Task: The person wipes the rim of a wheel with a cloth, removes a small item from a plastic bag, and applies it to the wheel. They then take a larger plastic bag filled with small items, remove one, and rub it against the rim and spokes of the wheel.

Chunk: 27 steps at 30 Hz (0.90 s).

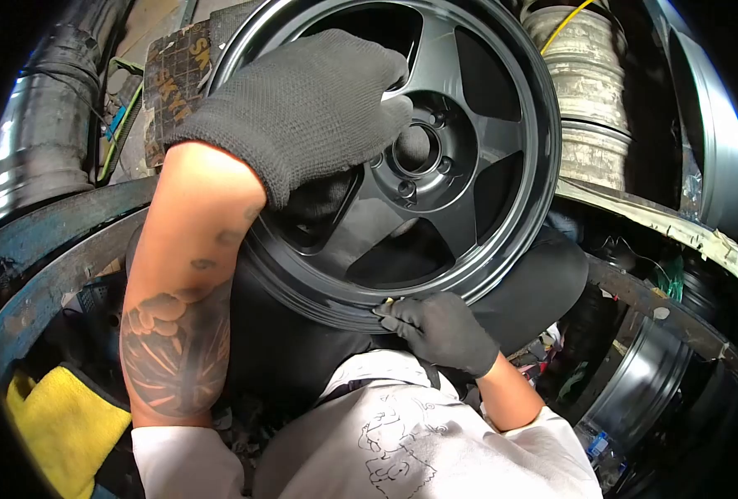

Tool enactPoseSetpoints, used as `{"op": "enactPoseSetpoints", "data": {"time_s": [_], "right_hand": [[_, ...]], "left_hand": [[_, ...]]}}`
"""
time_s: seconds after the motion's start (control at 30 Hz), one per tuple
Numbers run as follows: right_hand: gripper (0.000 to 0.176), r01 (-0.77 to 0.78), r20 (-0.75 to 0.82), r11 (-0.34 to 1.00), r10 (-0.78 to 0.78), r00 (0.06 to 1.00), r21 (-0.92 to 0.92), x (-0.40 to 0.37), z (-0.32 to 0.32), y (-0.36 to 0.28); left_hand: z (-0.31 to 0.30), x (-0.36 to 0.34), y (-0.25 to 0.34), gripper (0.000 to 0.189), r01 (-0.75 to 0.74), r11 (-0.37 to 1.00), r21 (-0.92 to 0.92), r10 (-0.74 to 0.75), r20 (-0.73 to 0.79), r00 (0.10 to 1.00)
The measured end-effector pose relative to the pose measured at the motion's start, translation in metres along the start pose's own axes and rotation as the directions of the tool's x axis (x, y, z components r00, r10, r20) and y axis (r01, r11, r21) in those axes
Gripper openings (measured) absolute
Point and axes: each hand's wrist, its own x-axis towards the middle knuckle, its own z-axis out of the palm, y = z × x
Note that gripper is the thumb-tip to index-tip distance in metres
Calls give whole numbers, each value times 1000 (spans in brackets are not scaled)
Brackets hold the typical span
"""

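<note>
Right grip (439,328) tight on wheel rim (545,166)

Stacked rims (589,125) crowd the wheel (514,204); spoke gaps (487,79) open.

my left hand (302,108), gloved, lies spread flat and palm down at 12 o'clock, fingers aimed toward 2. its bare, tattooed forearm (182,291) runs down to 7. my right hand (439,328), gloved, sits at 5 o'clock, fingertips pinched together, pointing toward 10.

Dim workshop light, fisheye edges dark, centre sharp.
</note>
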Motion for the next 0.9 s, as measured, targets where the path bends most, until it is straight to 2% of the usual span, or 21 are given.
{"op": "enactPoseSetpoints", "data": {"time_s": [0.1, 0.13, 0.23, 0.33, 0.37, 0.4, 0.5, 0.63, 0.73, 0.77, 0.83, 0.9], "right_hand": [[24, -134, 134, 986, 147, 980, -103, -11, -14, 7], [25, -83, 98, 990, 94, 991, -112, -8, -15, 0], [28, -57, 134, 984, 80, 988, -166, 6, -2, -11], [29, -143, 123, 989, 148, 981, -43, -2, -9, 2], [30, -174, 126, 985, 173, 977, -1, -5, -11, 5], [30, -210, 201, 975, 220, 955, -67, -4, -21, -1], [31, -51, 106, 990, 65, 992, -130, 7, -1, -9], [31, -119, 61, 991, 115, 992, 60, -4, -7, 5], [32, -102, 65, 987, 111, 992, -127, -4, -4, 3], [32, -92, 67, 978, 106, 992, -189, -2, -2, 1], [32, -69, 45, 990, 75, 996, -119, 3, 3, -5], [32, -88, 49, 993, 92, 995, -79, -2, -1, 1]], "left_hand": [[3, -4, -1, 40, 14, 1000, 25, -14, 10, 1000], [2, -5, -3, 40, 24, 999, 39, -24, 8, 1000], [-1, 4, -4, 41, 6, 1000, 3, -6, 49, 999], [1, -2, -1, 41, 8, 1000, 0, -8, 25, 1000], [1, -4, 1, 41, 16, 1000, 1, -16, 63, 998], [-2, -5, 1, 41, 23, 1000, 9, -23, 94, 995], [-5, 3, -2, 43, 19, 1000, 1, -19, 105, 994], [-4, 0, 6, 44, 40, 999, -23, -37, 125, 991], [-7, -3, 8, 44, 62, 998, 33, -66, 151, 986], [-6, -2, 4, 44, 37, 999, 12, -38, 110, 993], [-1, 1, 0, 44, -22, 999, -29, 23, 41, 999], [2, -2, -2, 44, -12, 999, -35, 14, 58, 998]]}}
